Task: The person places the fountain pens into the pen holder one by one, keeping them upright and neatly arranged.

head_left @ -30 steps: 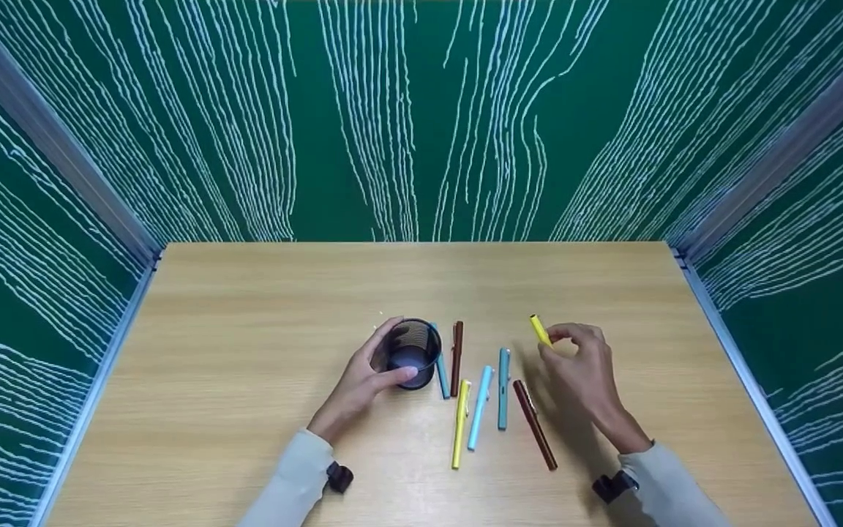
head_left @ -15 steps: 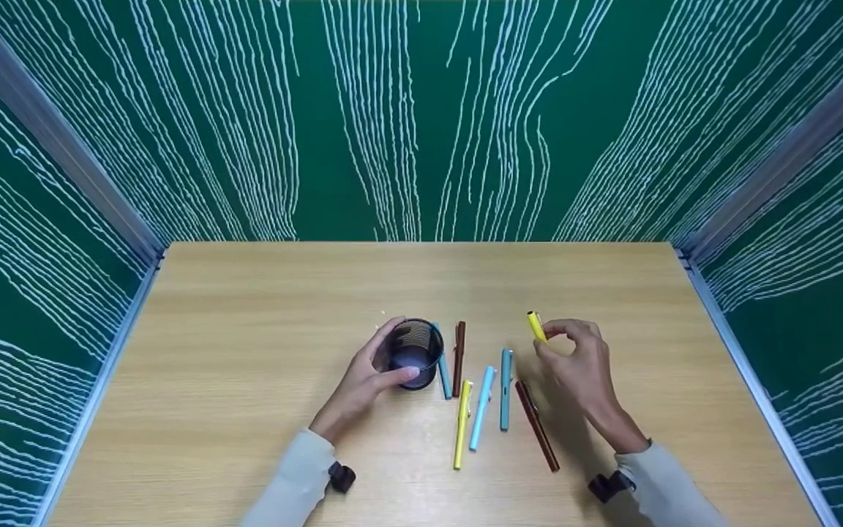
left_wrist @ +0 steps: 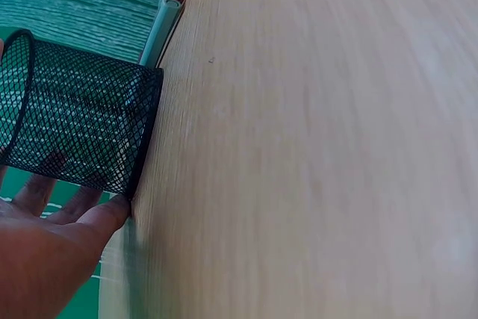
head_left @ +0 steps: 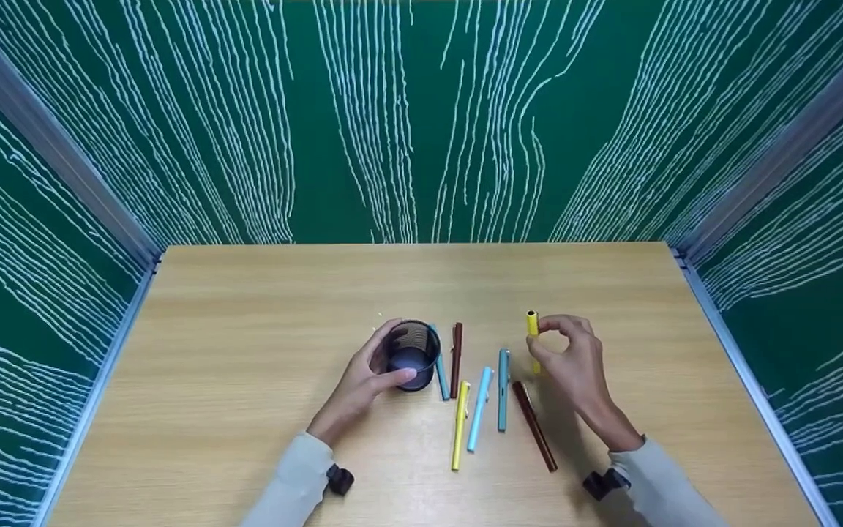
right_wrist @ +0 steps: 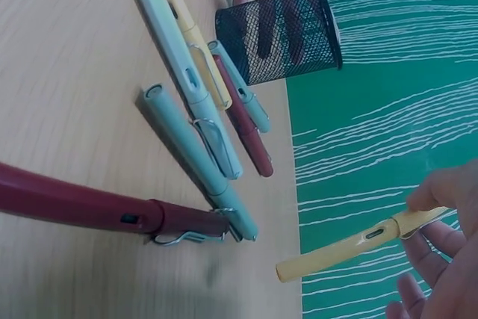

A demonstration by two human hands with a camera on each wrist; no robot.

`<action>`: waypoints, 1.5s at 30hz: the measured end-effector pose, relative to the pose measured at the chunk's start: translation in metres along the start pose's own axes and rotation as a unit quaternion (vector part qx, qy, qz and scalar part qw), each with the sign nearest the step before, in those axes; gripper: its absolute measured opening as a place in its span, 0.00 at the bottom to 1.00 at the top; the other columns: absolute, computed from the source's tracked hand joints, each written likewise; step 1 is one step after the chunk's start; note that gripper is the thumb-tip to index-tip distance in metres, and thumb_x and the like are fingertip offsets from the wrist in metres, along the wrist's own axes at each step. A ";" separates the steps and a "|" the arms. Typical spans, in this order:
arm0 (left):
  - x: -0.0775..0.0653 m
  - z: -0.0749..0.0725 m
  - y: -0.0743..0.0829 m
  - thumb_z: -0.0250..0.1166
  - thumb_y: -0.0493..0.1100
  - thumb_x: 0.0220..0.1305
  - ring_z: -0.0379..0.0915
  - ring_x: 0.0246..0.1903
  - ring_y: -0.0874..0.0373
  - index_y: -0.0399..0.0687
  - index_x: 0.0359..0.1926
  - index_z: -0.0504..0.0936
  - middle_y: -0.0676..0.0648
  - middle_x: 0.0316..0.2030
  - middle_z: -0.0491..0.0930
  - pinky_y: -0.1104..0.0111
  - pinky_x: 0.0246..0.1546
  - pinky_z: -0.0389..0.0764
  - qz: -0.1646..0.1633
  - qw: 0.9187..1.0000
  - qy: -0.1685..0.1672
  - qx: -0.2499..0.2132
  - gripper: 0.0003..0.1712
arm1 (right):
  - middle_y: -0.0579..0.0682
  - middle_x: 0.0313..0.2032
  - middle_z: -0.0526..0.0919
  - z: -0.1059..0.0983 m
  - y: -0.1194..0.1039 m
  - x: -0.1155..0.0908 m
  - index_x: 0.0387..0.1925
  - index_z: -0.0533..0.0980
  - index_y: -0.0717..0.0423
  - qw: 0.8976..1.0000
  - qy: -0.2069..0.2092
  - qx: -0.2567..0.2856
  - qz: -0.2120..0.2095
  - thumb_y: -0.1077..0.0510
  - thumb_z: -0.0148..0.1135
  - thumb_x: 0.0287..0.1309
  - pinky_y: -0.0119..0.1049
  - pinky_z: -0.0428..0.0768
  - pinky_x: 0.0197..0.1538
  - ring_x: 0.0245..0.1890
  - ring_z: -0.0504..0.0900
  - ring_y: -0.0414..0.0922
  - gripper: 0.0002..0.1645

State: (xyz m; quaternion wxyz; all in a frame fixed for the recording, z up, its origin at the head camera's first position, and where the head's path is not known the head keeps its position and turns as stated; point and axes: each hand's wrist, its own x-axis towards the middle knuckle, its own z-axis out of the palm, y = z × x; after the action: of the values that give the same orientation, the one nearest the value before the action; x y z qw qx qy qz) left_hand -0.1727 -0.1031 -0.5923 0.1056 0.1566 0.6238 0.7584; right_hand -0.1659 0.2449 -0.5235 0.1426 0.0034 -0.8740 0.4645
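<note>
My left hand (head_left: 363,384) grips a black mesh pen cup (head_left: 414,335) standing on the table. Its fingers wrap the far side, and the thumb lies over the near rim. Seen from the left wrist, the cup's mesh wall (left_wrist: 82,110) has fingers behind it. A yellow pen (head_left: 533,323) is pinched between my right thumb and fingers, nearly upright above the table, right of the loose pens. In the right wrist view the right hand (right_wrist: 455,259) holds this yellow pen (right_wrist: 336,255) near its clip end, the other end pointing down to the tabletop.
Between the hands lie several pens: a teal one (head_left: 443,377) against the cup, a dark red one (head_left: 456,360), a yellow one (head_left: 459,432), a light blue one (head_left: 480,410), another teal one (head_left: 503,395) and another dark red one (head_left: 535,428). Green panels (head_left: 312,146) border the table.
The yellow pen in my right hand has swung from a slant to nearly upright, as the hand shifted slightly left. My left hand and the cup have stayed put.
</note>
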 end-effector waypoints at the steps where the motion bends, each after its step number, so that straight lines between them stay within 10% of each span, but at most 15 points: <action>1: 0.000 0.000 0.000 0.76 0.31 0.67 0.57 0.81 0.35 0.44 0.86 0.60 0.32 0.80 0.64 0.46 0.84 0.54 -0.001 1.000 0.000 0.000 0.52 | 0.64 0.51 0.85 0.000 -0.001 0.000 0.47 0.86 0.68 1.000 0.002 0.000 -0.001 0.70 0.75 0.61 0.61 0.74 0.68 0.61 0.76 0.58 0.12; 45: -0.002 0.002 0.002 0.75 0.32 0.69 0.57 0.83 0.42 0.47 0.87 0.59 0.37 0.82 0.64 0.50 0.85 0.53 0.002 1.000 0.009 0.018 0.52 | 0.57 0.48 0.86 0.012 -0.045 0.000 0.45 0.86 0.62 0.995 0.018 0.053 -0.081 0.69 0.78 0.60 0.55 0.74 0.64 0.55 0.79 0.53 0.13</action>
State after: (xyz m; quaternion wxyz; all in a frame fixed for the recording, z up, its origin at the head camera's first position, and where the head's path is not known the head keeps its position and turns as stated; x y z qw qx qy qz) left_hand -0.1703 -0.1026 -0.5905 0.0961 0.1528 0.6377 0.7488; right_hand -0.1626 0.2090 -0.4931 0.1947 0.0733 -0.8426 0.4967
